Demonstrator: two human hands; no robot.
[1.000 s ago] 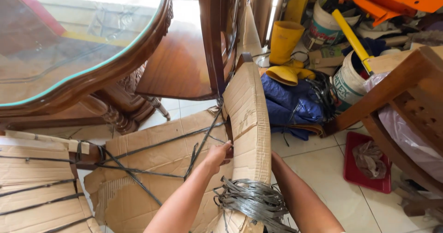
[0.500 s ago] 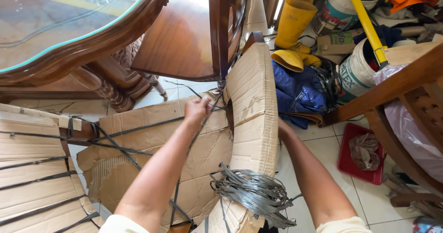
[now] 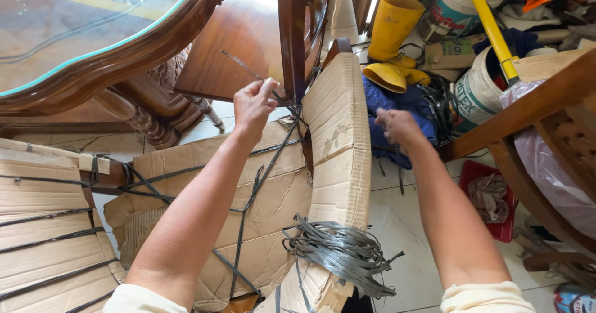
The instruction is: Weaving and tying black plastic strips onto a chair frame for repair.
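Observation:
My left hand (image 3: pixel 253 104) is raised in front of a dark wooden chair frame (image 3: pixel 292 34), pinching a thin grey plastic strap (image 3: pixel 245 68) that runs up and to the left. My right hand (image 3: pixel 397 127) hovers with loose fingers on the far side of a bent cardboard sheet (image 3: pixel 338 139) wrapped over the chair; it holds nothing that I can see. Black straps (image 3: pixel 254 189) cross the flat cardboard (image 3: pixel 205 183) below my left arm. A tangle of grey straps (image 3: pixel 338 251) lies on the cardboard's near edge.
A glass-topped wooden table (image 3: pixel 93 34) fills the upper left. More strapped cardboard (image 3: pixel 37 226) lies at the left. Yellow boots (image 3: pixel 391 27), buckets (image 3: pixel 481 89), blue cloth (image 3: pixel 385 102), a wooden chair (image 3: pixel 546 120) and a red tray (image 3: pixel 490 195) crowd the right, on a tiled floor.
My left hand rose from the cardboard toward the chair frame, pulling a strap with it. My right hand came out from behind the bent cardboard and lifted.

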